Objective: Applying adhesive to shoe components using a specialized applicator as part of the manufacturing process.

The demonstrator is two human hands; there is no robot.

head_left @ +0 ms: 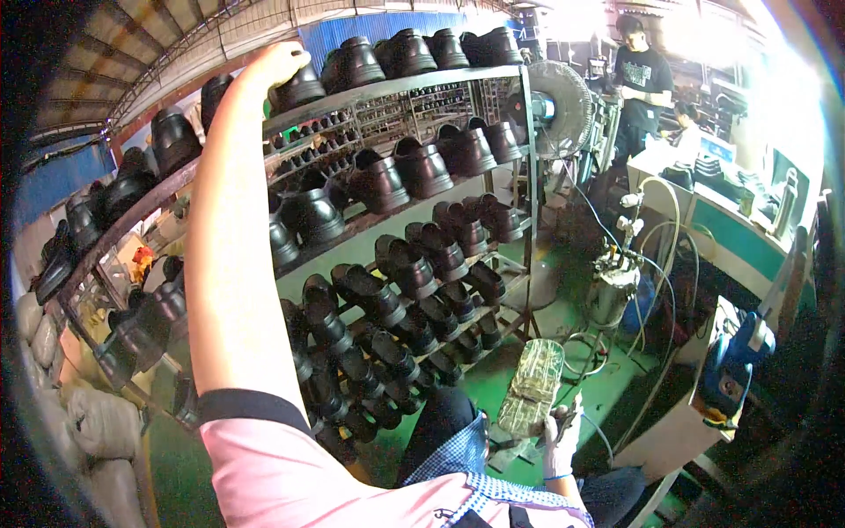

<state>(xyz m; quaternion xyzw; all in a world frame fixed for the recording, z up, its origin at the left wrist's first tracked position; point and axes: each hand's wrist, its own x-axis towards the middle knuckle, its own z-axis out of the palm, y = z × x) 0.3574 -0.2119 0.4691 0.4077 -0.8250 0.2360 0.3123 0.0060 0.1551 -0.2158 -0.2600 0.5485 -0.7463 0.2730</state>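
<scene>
The bare left hand (282, 60) reaches up, fingers curled at a black shoe (302, 88) on the top shelf (387, 91) of the rack (532, 189), though I cannot tell whether they grip it. The gloved right hand (561, 442) is low, just beside a crumpled greenish-yellow pad (532, 387); I cannot tell if it holds anything. More black shoes (427, 167) fill the rack's tiers, with a fan (568, 107) at its right end and a metal tank (613, 290) with hoses before a white-and-teal counter (731, 239).
</scene>
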